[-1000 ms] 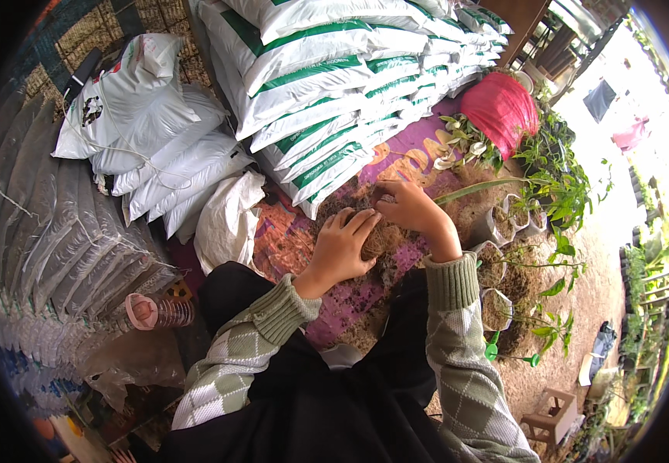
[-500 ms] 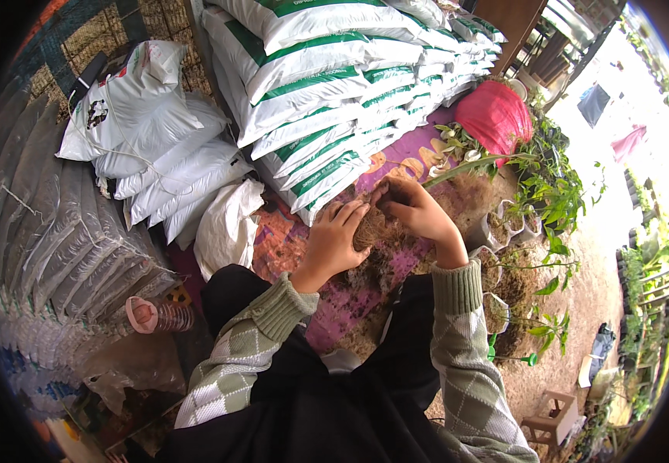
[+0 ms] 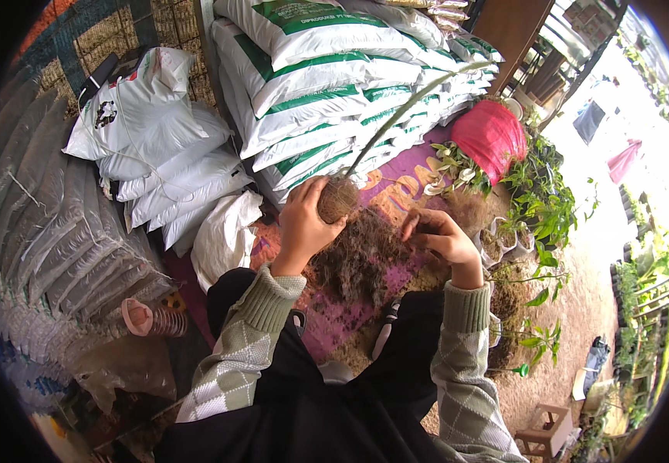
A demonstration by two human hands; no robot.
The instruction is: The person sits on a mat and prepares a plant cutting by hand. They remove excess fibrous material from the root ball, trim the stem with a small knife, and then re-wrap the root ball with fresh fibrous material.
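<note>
My left hand (image 3: 307, 220) is wrapped round a brown, fibrous root ball (image 3: 338, 202), fingers over its left side and thumb below. From the root ball a long, thin green stem (image 3: 396, 116) rises and bends to the right across the white sacks. To the right, apart from the root ball, is my right hand (image 3: 442, 238), its fingers half curled with a gap between thumb and forefinger. Nothing can be made out in it. Loose dark brown fibre and soil (image 3: 365, 255) lies heaped on the purple ground sheet (image 3: 338, 318) beneath my hands.
White-and-green sacks (image 3: 311, 108) are stacked ahead. More white sacks (image 3: 149, 116) and bundled clear plastic (image 3: 64, 224) stand left. A red bundle (image 3: 490, 140) and leafy plants (image 3: 543, 185) are at the right. A brown block-shaped object (image 3: 547, 430) lies lower right.
My right hand has come off the root ball and moved right and down. My left hand has shifted slightly left with the root ball, whose stem now points further up and away.
</note>
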